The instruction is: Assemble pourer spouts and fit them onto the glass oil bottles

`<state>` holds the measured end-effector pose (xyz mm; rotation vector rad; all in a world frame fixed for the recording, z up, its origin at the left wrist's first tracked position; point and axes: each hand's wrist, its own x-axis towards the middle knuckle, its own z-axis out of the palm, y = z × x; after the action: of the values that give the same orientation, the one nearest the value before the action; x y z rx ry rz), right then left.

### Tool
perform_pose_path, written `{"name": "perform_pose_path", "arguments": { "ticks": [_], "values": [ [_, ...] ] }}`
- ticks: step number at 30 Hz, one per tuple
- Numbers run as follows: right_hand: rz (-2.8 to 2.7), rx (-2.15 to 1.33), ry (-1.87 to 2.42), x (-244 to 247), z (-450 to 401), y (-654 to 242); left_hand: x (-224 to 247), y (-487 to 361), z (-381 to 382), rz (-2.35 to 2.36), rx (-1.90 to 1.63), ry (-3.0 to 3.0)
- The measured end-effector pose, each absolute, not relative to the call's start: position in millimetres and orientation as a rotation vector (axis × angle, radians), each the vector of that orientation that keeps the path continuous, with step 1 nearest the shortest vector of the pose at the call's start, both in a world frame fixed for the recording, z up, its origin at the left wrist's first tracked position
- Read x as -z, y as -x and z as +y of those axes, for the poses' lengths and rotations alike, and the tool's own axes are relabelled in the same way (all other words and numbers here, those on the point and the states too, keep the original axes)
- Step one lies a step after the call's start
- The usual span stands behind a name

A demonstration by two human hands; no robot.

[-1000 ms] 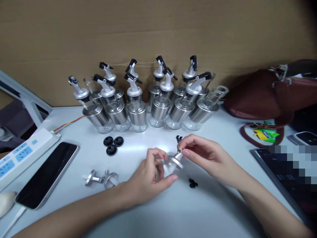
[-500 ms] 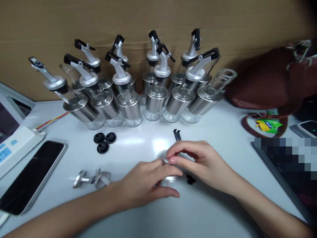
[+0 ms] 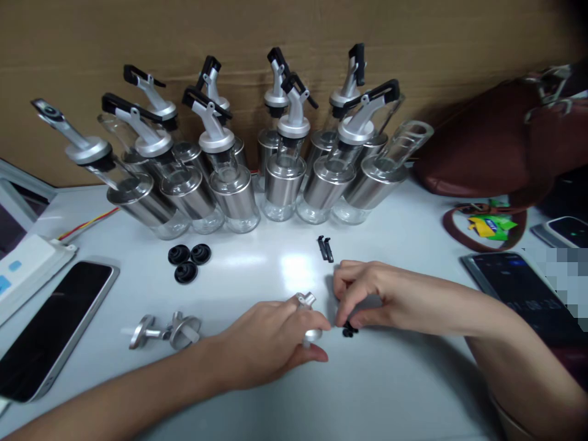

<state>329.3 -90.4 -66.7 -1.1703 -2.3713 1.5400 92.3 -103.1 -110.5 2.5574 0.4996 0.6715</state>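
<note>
Left hand (image 3: 280, 334): closed around a silver pourer top (image 3: 313, 335), spout poking up, over the counter (image 3: 257, 410).
Right hand (image 3: 381, 300): fingertips narrowed at the small black pieces (image 3: 350, 331); cannot tell whether one is gripped.
Loose pourer tops (image 3: 143, 332): two, lying left of the left hand.
Black discs (image 3: 186, 272): three, clustered beyond them.
Black levers (image 3: 327, 251): two, side by side.
Bottles (image 3: 285, 184): grouped at the back, most fitted with pourers.

Silver on the held spout (image 3: 313, 335), black on the small parts (image 3: 350, 332), black again on the caps (image 3: 186, 272) and the levers (image 3: 329, 251)! Bottles (image 3: 283, 188) flash brushed silver and clear glass, the bag (image 3: 478, 153) shows deep reddish-brown, the packet (image 3: 493, 228) pops yellow and green, the table (image 3: 390, 392) runs pale grey-blue, the cardboard (image 3: 294, 24) plain tan!
</note>
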Motion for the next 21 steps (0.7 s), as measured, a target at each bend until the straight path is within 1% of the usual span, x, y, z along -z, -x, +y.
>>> {"name": "perform_pose_path", "arguments": {
  "ticks": [6, 11, 15, 21],
  "values": [
    [-2.413, -1.468, 1.165, 70, -92, -327, 108, -92, -103, 0.497, -0.659, -2.536],
    [-2.356, -1.338, 1.242, 71, -91, -325, 108, -93, -104, 0.487, -0.666, -2.521],
    [-2.136, -1.300, 1.403, 65, -91, -321, 108, -92, -104, 0.471, -0.658, -2.519],
    [-1.691, -1.337, 1.339, 58, -95, -306, 107, -90, -104, 0.451, -0.669, -2.463]
  ]
}}
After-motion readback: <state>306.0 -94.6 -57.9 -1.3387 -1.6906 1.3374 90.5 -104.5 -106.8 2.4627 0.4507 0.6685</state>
